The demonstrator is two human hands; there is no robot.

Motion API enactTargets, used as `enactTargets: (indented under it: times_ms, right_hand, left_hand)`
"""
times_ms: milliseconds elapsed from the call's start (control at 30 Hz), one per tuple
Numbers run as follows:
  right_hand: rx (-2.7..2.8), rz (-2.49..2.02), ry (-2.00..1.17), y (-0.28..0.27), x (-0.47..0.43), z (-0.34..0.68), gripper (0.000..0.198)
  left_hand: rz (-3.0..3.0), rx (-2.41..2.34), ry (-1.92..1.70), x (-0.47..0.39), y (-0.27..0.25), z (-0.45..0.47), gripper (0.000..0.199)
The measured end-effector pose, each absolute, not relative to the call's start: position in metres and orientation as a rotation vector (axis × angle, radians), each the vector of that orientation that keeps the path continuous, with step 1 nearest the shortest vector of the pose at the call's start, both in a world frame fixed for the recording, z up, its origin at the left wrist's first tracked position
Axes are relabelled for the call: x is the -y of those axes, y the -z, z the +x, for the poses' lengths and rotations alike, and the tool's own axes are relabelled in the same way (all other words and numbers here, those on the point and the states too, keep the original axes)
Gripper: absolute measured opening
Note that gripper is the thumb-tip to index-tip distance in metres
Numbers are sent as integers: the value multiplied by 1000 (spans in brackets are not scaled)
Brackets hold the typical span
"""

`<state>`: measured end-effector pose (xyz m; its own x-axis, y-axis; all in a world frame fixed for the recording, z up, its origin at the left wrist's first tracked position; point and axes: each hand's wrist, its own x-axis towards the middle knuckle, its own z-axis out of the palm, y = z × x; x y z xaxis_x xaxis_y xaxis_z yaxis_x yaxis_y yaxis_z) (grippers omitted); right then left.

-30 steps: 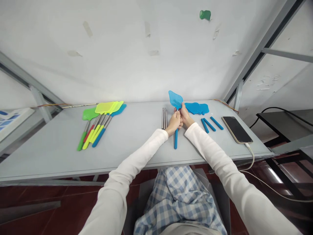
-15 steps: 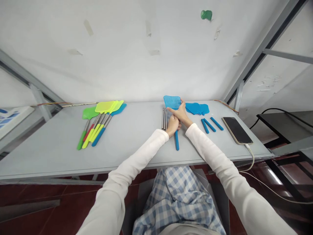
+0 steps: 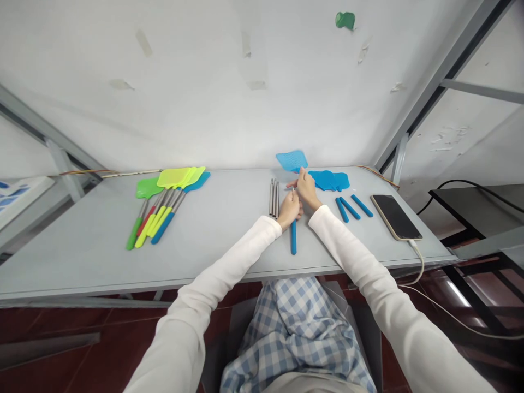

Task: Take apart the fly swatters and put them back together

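Observation:
My left hand (image 3: 289,208) is closed around a fly swatter's blue handle (image 3: 293,238), whose lower end points toward me. A short bit of metal rod shows just above that fist. My right hand (image 3: 308,189) pinches the neck of a blue fly swatter head (image 3: 292,160), its mesh raised near the wall. Fingers hide whether head and rod touch. Left of my hands lie several metal rods (image 3: 274,197). More blue swatter heads (image 3: 328,180) rest flat behind my right wrist, and three loose blue handles (image 3: 347,208) lie to its right.
Several whole fly swatters (image 3: 172,203) in green, yellow, red and blue lie fanned on the left of the grey table (image 3: 229,229). A phone (image 3: 396,217) with a white charging cable (image 3: 420,262) lies at the right. A white wall (image 3: 196,109) stands behind.
The blue swatter head has risen and tilted, and my right hand has gone from spread fingers to a pinch at its neck. My left hand keeps its hold on the handle.

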<state>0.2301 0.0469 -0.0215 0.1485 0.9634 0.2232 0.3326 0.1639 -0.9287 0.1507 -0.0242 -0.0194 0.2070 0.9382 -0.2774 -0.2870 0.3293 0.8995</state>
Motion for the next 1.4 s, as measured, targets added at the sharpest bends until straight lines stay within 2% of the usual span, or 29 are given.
enactTargets:
  times_ms: [167, 400, 500, 667, 767, 967, 1100, 1300, 1400]
  right_hand:
    - [1232, -1335, -943, 24, -56, 241, 41]
    - [1145, -1456, -876, 17, -49, 246, 39]
    - [1275, -1613, -720, 14, -46, 256, 39]
    - [1359, -1920, -261, 13, -42, 274, 28]
    - [1406, -1960, -191, 13, -38, 276, 23]
    - [1686, -1843, -123, 16, -32, 260, 36]
    - [1851, -1662, 42, 22, -34, 255, 32]
    - [1873, -1705, 3, 23, -30, 257, 35]
    - [1962, -1518, -95, 18, -20, 250, 40]
  left_hand:
    - [980, -988, -943, 31, 21, 156, 27]
    - [822, -875, -935, 26, 18, 151, 30]
    - [693, -753, -890, 20, 14, 145, 31]
    - [472, -632, -959, 3, 6, 126, 34]
    - [389, -581, -1042, -3, 2, 111, 38]
    - [335, -545, -1021, -6, -7, 94, 45]
    - [296, -574, -1056, -7, -13, 93, 45]
    - [218, -554, -1211, -14, -17, 87, 42]
    - [208, -561, -1363, -22, -15, 79, 43]
